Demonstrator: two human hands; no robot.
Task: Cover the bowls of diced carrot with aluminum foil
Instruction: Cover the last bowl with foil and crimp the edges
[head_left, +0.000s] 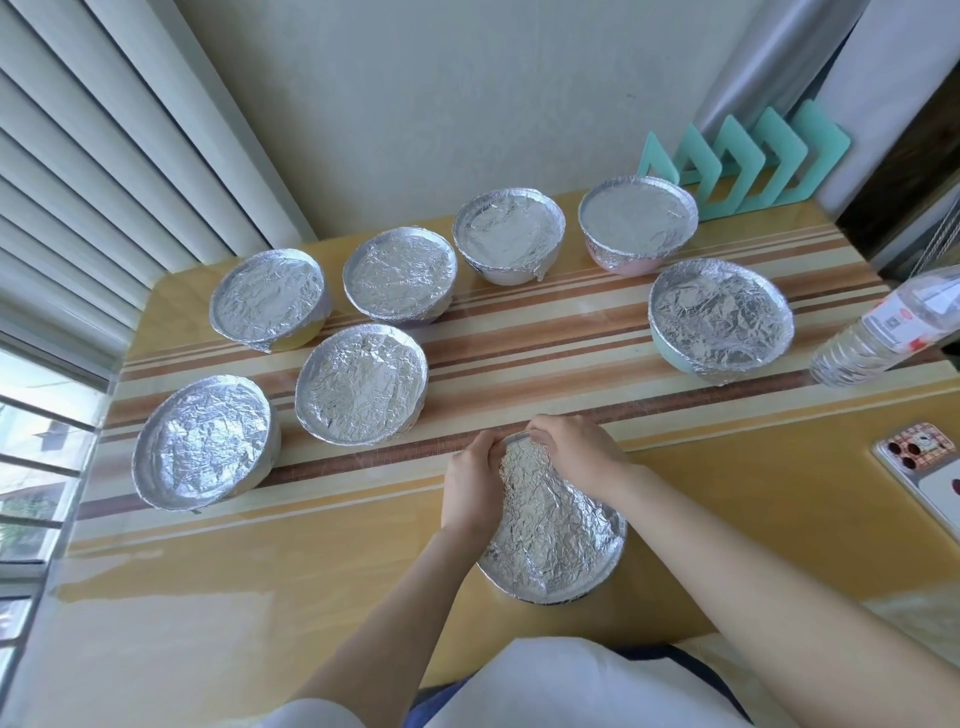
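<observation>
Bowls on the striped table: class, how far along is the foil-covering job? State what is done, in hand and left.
Done: seven bowls stand with foil tucked over their rims. In hand: the left hand and right hand crimp foil at the far rim of the eighth bowl. Left: finishing that rim; no uncovered bowl is visible.

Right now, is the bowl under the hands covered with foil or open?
Covered. Foil spans the whole bowl top; left hand and right hand grip it at the far rim.
</observation>
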